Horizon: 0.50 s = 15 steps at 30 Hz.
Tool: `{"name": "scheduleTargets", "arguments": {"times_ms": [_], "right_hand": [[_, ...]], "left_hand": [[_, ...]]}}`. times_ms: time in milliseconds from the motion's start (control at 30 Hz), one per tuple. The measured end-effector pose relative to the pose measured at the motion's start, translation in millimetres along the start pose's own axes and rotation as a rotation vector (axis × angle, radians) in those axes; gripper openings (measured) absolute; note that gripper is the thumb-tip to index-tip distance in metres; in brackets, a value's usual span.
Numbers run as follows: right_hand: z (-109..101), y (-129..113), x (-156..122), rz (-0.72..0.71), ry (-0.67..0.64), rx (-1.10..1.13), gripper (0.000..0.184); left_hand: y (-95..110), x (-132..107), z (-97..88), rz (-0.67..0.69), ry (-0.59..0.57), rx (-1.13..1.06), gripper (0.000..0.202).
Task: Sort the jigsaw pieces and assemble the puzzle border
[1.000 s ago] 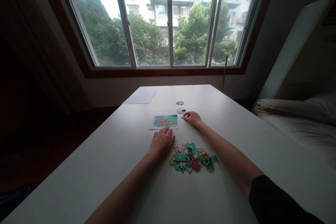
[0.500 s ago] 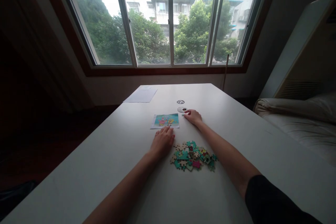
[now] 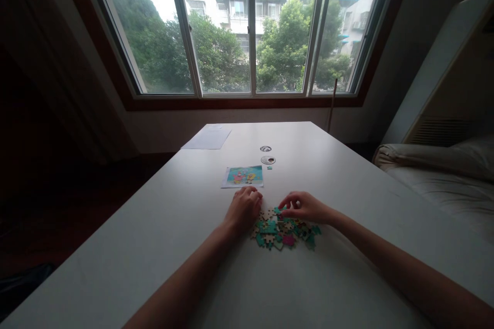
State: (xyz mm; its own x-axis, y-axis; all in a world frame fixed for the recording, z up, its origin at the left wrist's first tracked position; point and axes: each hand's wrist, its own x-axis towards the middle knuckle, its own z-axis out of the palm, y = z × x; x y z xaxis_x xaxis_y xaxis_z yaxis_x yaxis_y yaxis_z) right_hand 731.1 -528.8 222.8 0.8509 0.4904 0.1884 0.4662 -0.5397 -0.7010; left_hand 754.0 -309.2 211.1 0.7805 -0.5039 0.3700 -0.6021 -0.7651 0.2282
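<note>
A heap of jigsaw puzzle pieces (image 3: 266,227), mostly teal and bare wood with a magenta one, lies on the white table. My right hand (image 3: 304,206) is over the heap's far side, thumb and forefinger apart at a teal piece. My left hand (image 3: 244,208) rests on the table at the heap's left edge, fingers loosely bent, with nothing visible in them. Just beyond it lies a cartoon picture sheet (image 3: 244,176) with pink and yellow figures. A single teal puzzle piece (image 3: 269,168) lies apart, right of the sheet.
Two round flat discs (image 3: 268,160) lie beyond the single piece. White paper (image 3: 206,139) is at the table's far left corner. Past the table (image 3: 154,226) is a window (image 3: 250,31). A pale padded seat (image 3: 436,164) stands at the right.
My right hand has let go of the single teal piece near the discs and come back to the heap. My left hand has shifted slightly right, its fingers drawn back from the picture sheet.
</note>
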Motion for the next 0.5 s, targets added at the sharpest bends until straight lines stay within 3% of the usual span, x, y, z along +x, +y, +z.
{"name": "scheduleTargets", "arguments": {"times_ms": [233, 500], "right_hand": [[20.2, -14.4, -18.6, -0.059, 0.13, -0.07, 0.012], [17.5, -25.1, -20.9, -0.021, 0.375, -0.062, 0.004]], "left_hand": [[27.3, -9.1, -11.8, 0.074, -0.01, -0.065, 0.017], [46.1, -17.0, -9.5, 0.109, -0.074, -0.216, 0.02]]}}
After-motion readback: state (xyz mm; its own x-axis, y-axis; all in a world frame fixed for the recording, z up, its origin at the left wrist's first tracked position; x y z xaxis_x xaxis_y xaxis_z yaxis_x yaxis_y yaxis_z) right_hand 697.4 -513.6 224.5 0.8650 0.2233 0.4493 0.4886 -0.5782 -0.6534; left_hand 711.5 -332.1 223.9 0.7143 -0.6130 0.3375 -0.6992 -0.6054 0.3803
